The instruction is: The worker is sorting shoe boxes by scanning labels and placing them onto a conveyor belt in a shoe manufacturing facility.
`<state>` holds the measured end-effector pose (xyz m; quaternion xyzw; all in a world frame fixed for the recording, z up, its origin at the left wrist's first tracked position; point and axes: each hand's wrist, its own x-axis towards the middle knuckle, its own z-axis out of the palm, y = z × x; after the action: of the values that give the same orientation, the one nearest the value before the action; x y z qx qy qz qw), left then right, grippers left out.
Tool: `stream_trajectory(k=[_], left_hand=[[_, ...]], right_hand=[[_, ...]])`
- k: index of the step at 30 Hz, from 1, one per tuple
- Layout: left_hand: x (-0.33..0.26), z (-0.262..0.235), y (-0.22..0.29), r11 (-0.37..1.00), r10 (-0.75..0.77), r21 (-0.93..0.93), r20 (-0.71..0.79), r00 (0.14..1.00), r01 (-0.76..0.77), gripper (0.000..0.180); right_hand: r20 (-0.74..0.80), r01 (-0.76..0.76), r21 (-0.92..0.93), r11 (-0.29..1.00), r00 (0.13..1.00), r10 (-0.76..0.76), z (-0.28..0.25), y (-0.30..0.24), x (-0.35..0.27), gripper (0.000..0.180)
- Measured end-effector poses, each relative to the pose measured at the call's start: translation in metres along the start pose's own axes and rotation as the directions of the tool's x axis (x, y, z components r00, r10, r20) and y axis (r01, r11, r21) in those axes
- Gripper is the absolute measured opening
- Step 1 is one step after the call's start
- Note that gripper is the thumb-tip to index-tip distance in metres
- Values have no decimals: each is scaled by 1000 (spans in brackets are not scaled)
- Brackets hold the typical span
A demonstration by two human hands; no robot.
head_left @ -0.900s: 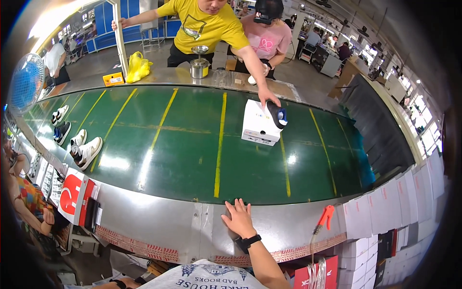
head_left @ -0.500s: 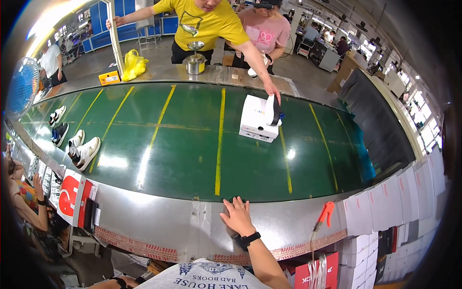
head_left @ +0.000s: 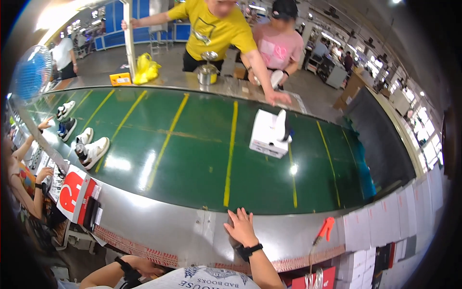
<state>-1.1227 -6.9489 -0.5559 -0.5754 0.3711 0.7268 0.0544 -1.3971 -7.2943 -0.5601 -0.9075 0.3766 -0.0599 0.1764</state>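
My right hand (head_left: 242, 229) lies flat with fingers spread on the bare metal edge (head_left: 207, 226) of a green conveyor belt (head_left: 197, 164), holding nothing. Low in the view, my left hand (head_left: 146, 266) is bent close to my body beside the edge of the metal counter; its fingers are mostly hidden. Past my right hand, a white shoe box (head_left: 265, 135) sits on the belt, with a white and dark shoe (head_left: 281, 127) standing on its right side. Just beyond that shoe is the outstretched hand (head_left: 278, 98) of a co-worker in yellow.
Several shoes (head_left: 94, 151) stand on the belt at left, near a red and white box (head_left: 74, 192) and a fan (head_left: 32, 72). An orange-handled air gun (head_left: 326, 229) lies at right by stacked white boxes (head_left: 380, 207). Across the belt, another person holds a white shoe (head_left: 276, 78).
The co-worker's hand has come off the shoe on the box and drawn back. My left hand has come into view at the bottom. My right hand stays on the metal edge.
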Motion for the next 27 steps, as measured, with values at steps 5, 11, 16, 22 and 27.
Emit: stream_trajectory(k=[5,11,16,22,27], left_hand=[[4,-47,119,940,341,159,-403,849,-302,48],[84,-71,210,743,554,155,-688,469,-651,33],[123,-72,219,696,658,389,-681,321,-603,28],[126,-61,206,618,647,365,-739,186,-697,23],[143,-63,201,618,604,280,-767,216,-734,21]], right_hand=[[-28,3,44,999,1000,-1,2,-3,0,59],[-46,8,41,999,999,-6,5,-10,2,59],[-65,23,25,999,998,-21,11,-6,-2,61],[-77,2,49,999,997,2,18,-7,-9,61],[-106,28,8,1000,994,-27,15,-6,-3,60]])
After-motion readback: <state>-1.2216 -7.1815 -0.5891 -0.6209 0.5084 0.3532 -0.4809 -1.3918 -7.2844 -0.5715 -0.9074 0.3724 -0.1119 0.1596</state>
